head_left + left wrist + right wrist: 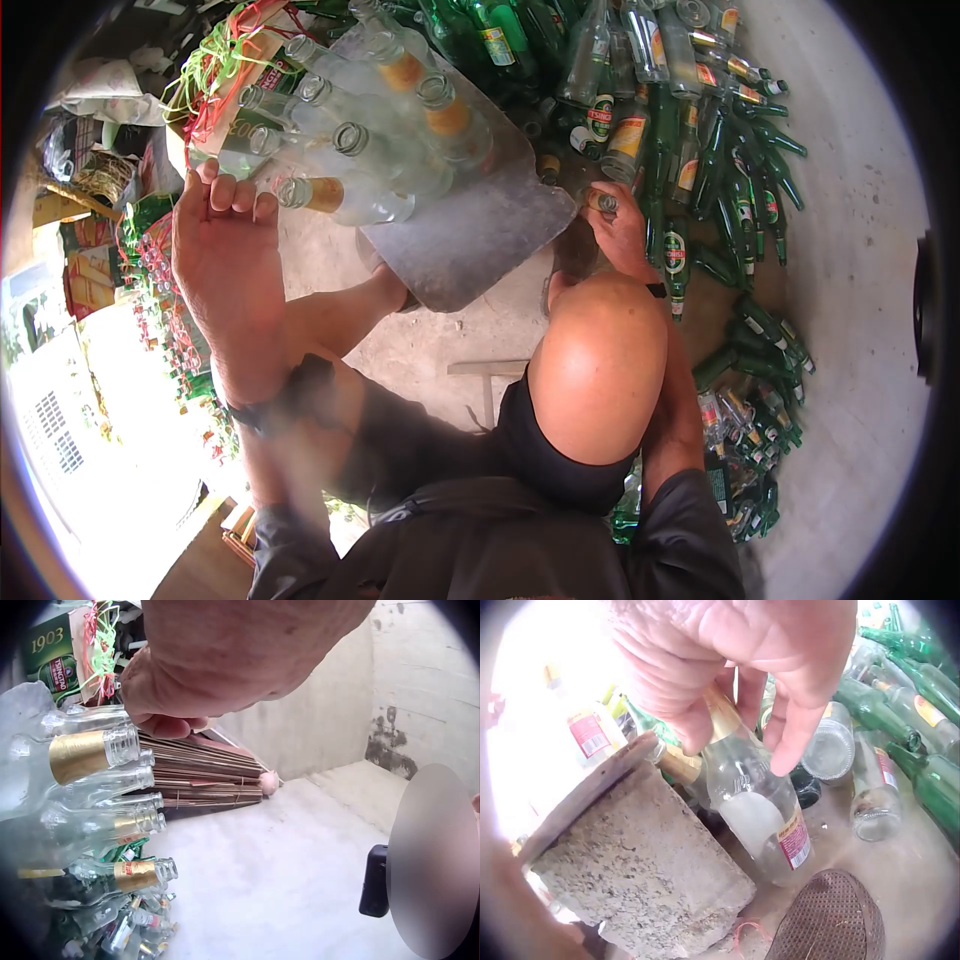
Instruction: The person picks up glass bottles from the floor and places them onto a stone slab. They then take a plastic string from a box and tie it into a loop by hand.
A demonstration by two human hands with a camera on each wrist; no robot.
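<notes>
The right grip (pixel 625 235) pinches a clear glass bottle (pixel 755 808) by its slim gold neck, presumably for control, beside a rough grey concrete block (pixel 641 862); the loosely curled left grip (pixel 230 275) looks empty.

Left hand (pixel 228 262) raised, right hand (pixel 622 236) gripping

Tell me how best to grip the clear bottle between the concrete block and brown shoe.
Probably best to pinch the bottle by its gold neck, from above: the neck points upward and is slimmer than the rest. The right hand grips it there.
</notes>
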